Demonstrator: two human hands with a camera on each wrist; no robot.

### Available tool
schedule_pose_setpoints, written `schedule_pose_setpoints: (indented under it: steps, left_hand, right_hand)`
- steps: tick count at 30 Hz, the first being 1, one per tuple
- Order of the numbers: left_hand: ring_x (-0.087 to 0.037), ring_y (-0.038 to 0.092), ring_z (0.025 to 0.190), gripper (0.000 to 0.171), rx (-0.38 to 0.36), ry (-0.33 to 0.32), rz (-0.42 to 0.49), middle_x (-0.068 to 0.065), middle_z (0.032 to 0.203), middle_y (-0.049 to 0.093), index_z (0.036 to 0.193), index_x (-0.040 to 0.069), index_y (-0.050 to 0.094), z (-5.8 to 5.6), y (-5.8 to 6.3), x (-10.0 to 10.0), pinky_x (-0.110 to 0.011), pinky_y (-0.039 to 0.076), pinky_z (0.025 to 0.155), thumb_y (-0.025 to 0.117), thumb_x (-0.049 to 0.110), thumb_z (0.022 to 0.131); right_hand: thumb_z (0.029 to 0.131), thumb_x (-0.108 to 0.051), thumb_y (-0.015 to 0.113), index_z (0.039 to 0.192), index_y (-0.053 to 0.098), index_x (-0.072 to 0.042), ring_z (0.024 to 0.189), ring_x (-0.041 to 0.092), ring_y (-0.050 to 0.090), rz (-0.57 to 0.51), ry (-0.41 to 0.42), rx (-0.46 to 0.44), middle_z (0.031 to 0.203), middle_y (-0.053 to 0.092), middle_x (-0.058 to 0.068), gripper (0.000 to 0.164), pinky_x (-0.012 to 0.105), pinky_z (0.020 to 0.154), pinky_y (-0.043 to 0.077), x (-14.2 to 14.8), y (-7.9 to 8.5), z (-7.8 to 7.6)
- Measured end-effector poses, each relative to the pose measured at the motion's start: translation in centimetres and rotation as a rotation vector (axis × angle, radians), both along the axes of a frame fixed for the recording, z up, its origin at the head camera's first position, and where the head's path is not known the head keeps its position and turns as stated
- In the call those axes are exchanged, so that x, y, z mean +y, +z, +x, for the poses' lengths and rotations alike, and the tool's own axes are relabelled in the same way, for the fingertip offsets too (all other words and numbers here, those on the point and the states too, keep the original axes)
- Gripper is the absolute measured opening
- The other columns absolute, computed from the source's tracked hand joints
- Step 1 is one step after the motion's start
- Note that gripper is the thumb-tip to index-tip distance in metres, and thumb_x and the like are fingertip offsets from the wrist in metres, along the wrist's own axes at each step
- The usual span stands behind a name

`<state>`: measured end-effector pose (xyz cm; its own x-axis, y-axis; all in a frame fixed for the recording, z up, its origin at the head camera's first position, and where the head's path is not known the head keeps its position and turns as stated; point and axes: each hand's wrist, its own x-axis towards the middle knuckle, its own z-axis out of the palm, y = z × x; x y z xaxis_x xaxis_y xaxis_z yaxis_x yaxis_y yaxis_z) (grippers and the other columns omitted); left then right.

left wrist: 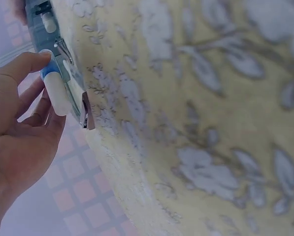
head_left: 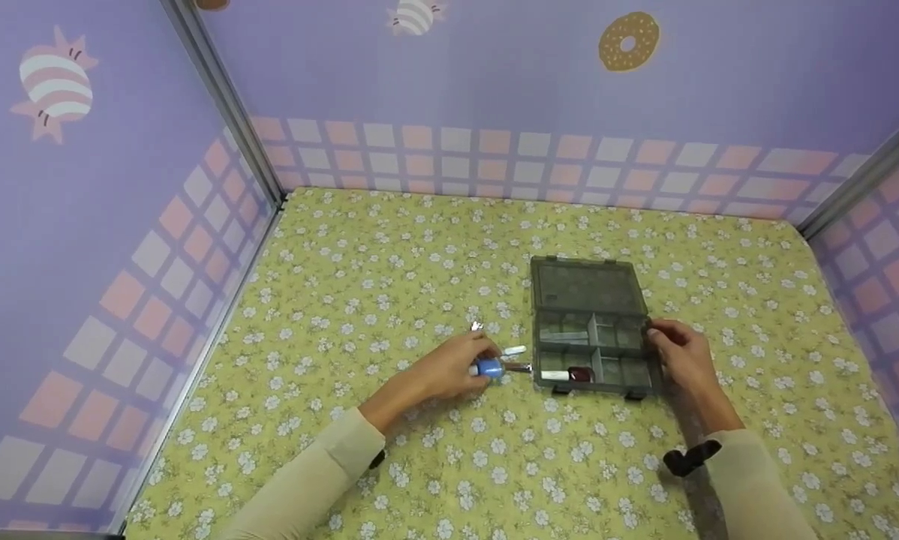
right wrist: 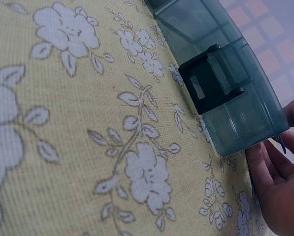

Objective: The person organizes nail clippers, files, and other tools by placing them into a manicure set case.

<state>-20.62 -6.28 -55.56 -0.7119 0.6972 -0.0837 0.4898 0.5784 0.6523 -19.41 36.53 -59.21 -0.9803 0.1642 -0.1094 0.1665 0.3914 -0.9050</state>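
My left hand point(head_left: 453, 366) pinches a blue nail polish bottle point(head_left: 489, 368) with a white cap point(left wrist: 57, 93), held just left of the box between thumb and fingers. The compartment box point(head_left: 598, 388) is translucent grey-green, its lid point(head_left: 588, 286) folded back. A dark red nail polish bottle point(head_left: 581, 374) with a white cap lies in its front left compartment. Some pale flat strips point(head_left: 566, 337) lie in the rear left one. With thumb and fingers, my right hand point(head_left: 682, 352) grips the box's right side; a black latch point(right wrist: 213, 78) shows on its front wall.
Between left hand and box lie a small metal tool point(head_left: 519, 367) and a white-ended item point(head_left: 515, 350). Another shiny metal piece point(head_left: 476, 326) lies behind the left hand. A flowered yellow cloth point(head_left: 389, 285) covers the table, with purple panels point(head_left: 449, 82) around it.
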Motion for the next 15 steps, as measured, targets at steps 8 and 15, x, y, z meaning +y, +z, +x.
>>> schedule_pose_setpoints:
  steps: [8, 15]
  left_hand:
    - [-0.013, 0.063, 0.112, 0.036, -0.035, 0.003, 0.055, -0.001, 0.124, 0.062, 0.135, 0.01, 0.068, -1.1, 1.2, 2.0, -0.022, 0.055, 0.092, 0.075, 0.015, 0.1]
    - [-0.011, 0.062, 0.111, 0.032, -0.04, -0.02, 0.08, 0.002, 0.124, 0.062, 0.133, 0.013, 0.069, -2.1, 2.2, 4.8, -0.023, 0.055, 0.09, 0.073, 0.02, 0.103]
  right_hand:
    - [0.111, -0.026, 0.058, 0.144, 0.061, 0.002, 0.091, 0.012, 0.058, 0.007, 0.012, 0.024, 0.128, 0.064, 0.017, 0.043, 0.024, 0.072, 0.051, 0.2, -0.2, -0.1]
    - [0.111, -0.024, 0.057, 0.145, 0.06, 0.003, 0.102, 0.014, 0.061, 0.002, 0.011, -0.011, 0.129, 0.064, 0.012, 0.043, 0.022, 0.077, 0.053, 0.2, 0.0, -0.1]
